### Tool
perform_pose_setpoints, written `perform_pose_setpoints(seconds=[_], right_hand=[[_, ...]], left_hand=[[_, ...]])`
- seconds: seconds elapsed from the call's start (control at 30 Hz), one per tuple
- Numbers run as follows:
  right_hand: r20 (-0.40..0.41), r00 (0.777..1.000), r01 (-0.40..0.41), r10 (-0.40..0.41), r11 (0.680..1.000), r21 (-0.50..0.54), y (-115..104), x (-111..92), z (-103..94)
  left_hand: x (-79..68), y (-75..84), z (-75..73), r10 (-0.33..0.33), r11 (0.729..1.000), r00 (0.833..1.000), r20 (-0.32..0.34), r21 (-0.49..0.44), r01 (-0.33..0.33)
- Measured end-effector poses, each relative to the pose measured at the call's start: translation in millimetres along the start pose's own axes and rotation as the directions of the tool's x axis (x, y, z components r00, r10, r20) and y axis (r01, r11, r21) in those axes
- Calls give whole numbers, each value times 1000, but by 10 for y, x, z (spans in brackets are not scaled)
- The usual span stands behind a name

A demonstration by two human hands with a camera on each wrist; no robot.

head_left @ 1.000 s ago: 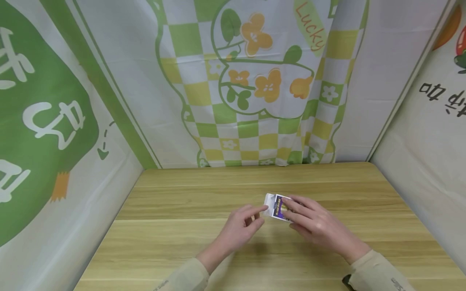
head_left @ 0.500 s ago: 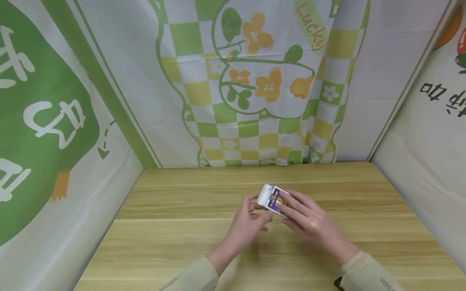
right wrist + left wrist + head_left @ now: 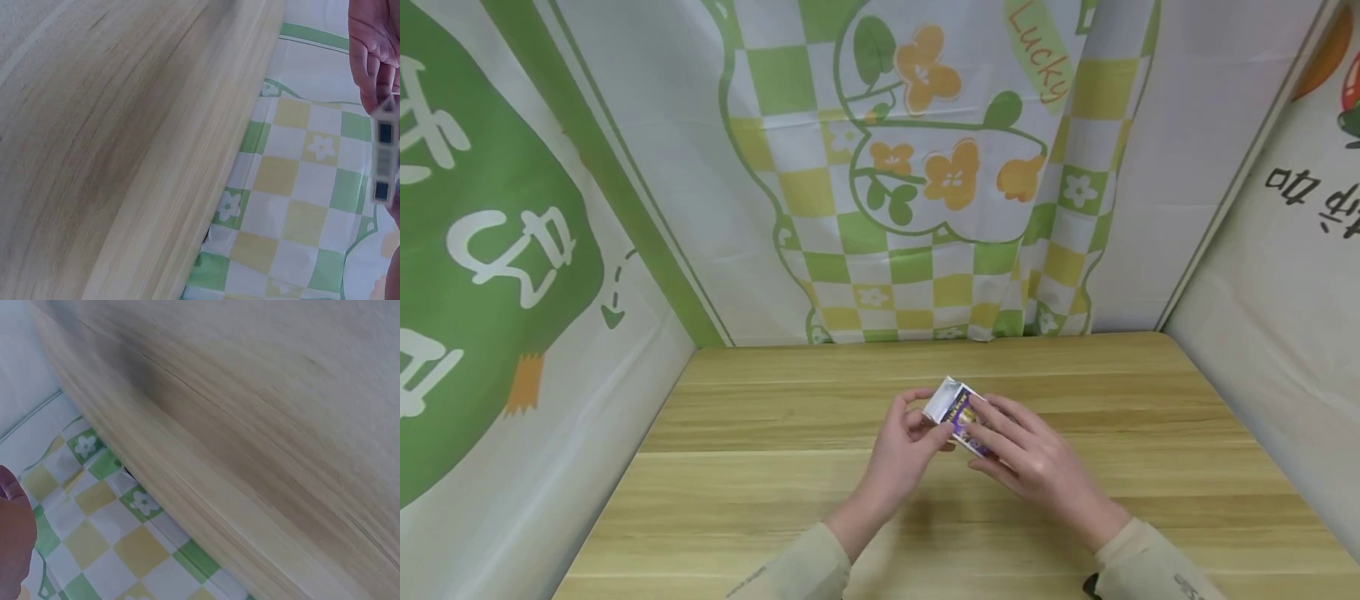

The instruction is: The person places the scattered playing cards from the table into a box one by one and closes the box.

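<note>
A small flat box [image 3: 964, 418] with a purple and yellow printed face and a plain silvery-white end is held between both hands, tilted, over the table. My left hand [image 3: 898, 446] pinches its left end, thumb on the printed face and fingers behind the white end. From the right, my right hand [image 3: 1030, 446] grips it, fingertips across the print and thumb along the near edge. The right wrist view catches the narrow side of the box [image 3: 383, 159], white with dark squares, at the right edge. Only part of a hand [image 3: 15, 544] shows in the left wrist view.
A wood-grain table [image 3: 760, 500] spreads beneath both hands. A green, yellow and white checked cloth [image 3: 925, 283] hangs behind its far edge. Printed white cloth walls stand on the left [image 3: 647, 400] and right [image 3: 1270, 350].
The left hand has moved from a fingertip at the white end to pinching the box. The box has shifted slightly left and turned, its white end now pointing up-left.
</note>
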State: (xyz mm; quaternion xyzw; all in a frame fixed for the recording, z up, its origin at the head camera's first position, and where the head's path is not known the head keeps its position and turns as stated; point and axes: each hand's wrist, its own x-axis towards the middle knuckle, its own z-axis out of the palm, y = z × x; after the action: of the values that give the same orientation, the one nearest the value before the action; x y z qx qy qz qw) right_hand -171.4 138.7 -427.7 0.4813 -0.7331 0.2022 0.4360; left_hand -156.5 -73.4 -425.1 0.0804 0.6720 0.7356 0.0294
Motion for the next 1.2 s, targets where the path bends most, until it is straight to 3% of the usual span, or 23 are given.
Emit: perform_pose_setpoints(seconds=[0.2, 0.3, 0.4, 0.6, 0.73, 0.8, 0.87, 1.07, 1.2], right_hand=[[-13, 994, -109, 112, 986, 124, -13, 1, -31], [-19, 978, -201, 208, 962, 184, -12, 13, -55], [19, 949, -312, 316, 923, 225, -5, 19, -86], [107, 878, -475, 466, 825, 307, 7, 39, -109], [199, 814, -577, 546, 722, 382, -8, 44, -130], [229, 793, -605, 565, 686, 404, -11, 47, -134], [243, 786, -614, 568, 674, 411, -13, 46, -133], [227, 798, -599, 558, 698, 392, -10, 27, -121], [237, 784, -617, 574, 683, 391, -13, 14, -114]], left_hand=[[29, 4, -117, 12, 999, 1000, 2, 45, -12], [39, 8, -155, 17, 999, 1000, 12, 50, -18], [43, 15, -177, 14, 998, 1000, 26, 61, -16], [14, 45, -188, 2, 995, 997, 71, 97, -9], [-10, 64, -191, -10, 991, 995, 97, 134, -3], [-15, 66, -191, -16, 991, 994, 106, 136, 1], [-15, 65, -189, -20, 991, 994, 110, 132, 5], [-16, 64, -194, -4, 992, 995, 98, 127, -8], [-23, 56, -204, 23, 991, 997, 70, 128, -32]])
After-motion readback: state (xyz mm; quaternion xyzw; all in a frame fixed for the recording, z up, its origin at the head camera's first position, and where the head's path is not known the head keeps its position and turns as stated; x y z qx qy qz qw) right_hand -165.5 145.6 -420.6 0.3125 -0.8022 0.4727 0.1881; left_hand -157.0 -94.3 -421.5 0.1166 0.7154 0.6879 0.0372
